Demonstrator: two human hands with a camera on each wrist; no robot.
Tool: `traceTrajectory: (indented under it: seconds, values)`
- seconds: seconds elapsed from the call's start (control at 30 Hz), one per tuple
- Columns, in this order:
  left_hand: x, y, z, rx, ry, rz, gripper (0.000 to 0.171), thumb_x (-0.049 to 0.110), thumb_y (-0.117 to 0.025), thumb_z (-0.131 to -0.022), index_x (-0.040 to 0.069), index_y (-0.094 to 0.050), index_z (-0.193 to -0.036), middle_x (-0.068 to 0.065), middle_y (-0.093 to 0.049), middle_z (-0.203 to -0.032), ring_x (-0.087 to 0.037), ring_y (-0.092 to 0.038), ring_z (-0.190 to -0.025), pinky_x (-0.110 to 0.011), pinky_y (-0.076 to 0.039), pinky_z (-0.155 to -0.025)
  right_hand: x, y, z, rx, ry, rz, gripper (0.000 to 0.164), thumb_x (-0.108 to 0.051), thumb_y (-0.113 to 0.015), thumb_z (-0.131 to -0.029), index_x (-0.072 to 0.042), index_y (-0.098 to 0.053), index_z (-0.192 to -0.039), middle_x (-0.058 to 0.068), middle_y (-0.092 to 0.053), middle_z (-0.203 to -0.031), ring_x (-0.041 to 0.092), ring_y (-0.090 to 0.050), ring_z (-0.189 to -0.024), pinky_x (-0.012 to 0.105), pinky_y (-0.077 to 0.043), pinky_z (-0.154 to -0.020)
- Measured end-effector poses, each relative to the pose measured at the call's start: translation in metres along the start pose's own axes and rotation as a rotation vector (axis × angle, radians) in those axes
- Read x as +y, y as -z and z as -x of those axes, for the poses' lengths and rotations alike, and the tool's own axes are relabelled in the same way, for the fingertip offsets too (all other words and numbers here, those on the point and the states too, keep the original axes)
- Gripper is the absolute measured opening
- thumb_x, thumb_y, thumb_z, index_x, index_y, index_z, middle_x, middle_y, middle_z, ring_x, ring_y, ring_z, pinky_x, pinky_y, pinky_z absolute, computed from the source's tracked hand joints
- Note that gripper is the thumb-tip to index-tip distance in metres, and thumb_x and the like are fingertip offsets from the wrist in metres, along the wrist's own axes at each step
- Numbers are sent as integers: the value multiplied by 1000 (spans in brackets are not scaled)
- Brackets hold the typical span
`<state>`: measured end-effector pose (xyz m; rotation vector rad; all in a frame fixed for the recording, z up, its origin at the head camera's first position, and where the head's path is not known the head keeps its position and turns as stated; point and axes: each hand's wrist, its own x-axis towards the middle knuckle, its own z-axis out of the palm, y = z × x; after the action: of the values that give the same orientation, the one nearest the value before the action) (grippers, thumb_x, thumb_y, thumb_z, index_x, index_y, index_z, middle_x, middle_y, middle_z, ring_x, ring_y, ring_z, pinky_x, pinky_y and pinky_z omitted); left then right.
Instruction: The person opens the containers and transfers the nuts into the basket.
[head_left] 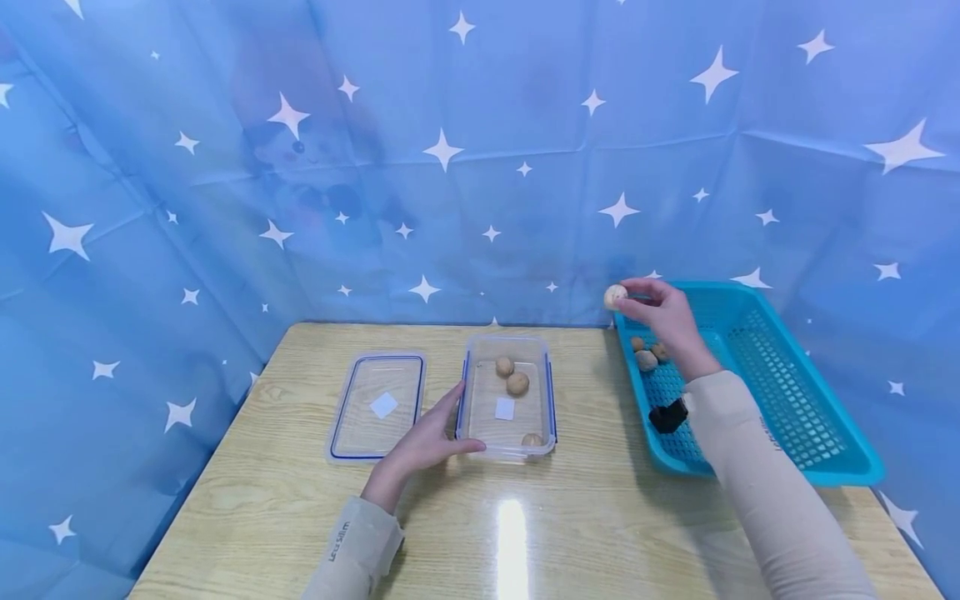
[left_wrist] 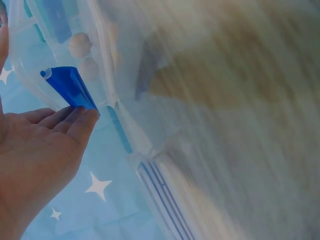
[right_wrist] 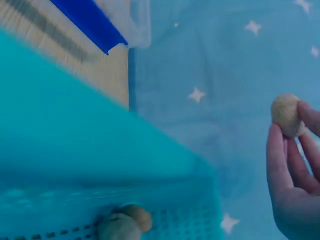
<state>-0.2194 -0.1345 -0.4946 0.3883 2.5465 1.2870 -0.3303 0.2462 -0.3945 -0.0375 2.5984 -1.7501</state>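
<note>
My right hand pinches a tan, round walnut between thumb and fingertips, above the back left corner of a turquoise basket. The right wrist view shows that walnut against the curtain. At the clear plastic box, my left hand spreads its straight fingers along the left side, with the thumb at the front rim. In the left wrist view, its fingertips touch a raised blue latch. The box holds a walnut, two others and a white square label.
Left of the box lies its clear lid with a blue seal and a white label. Several walnuts are in the basket's left part. A starry blue curtain hangs behind the wooden table.
</note>
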Motion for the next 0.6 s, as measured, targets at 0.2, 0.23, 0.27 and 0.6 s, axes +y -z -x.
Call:
traceTrajectory:
  seconds: [0.2,0.23,0.27,0.6]
  values:
    - [-1,-1,0,10,16,-29,107,41,-81,-82,17,-13,-162,-11,-17,-168,-38,-20,-153,-58,-22,-123,25,15,-11,8,-67,-229,64,-38,-67,-94,-11,-44,-148,-10,-53,-128,-5,-62,-102,14,-55,-92]
    - [-1,-1,0,12,13,-31,107,41,-81,-82,17,-13,-162,-11,-17,-168,-38,-20,-153,-58,-22,-123,29,17,-13,11,-71,-281,64,-33,-67,-95,-9,-43,-148,-9,-53,-124,-4,-62,-101,13,-55,-89]
    - [-2,-1,0,12,13,-34,107,41,-80,-82,17,-13,-162,-11,-16,-168,-38,-20,-153,-58,-22,-123,32,20,-14,16,-76,-338,63,-28,-66,-95,-6,-42,-149,-8,-54,-121,-3,-63,-99,13,-56,-87]
    - [-3,0,0,6,2,-41,107,43,-80,-83,18,-11,-162,-11,-16,-168,-38,-20,-153,-58,-23,-123,80,35,-23,114,-145,-388,59,-23,-65,-96,-1,-43,-145,-7,-53,-109,-1,-59,-95,9,-56,-78]
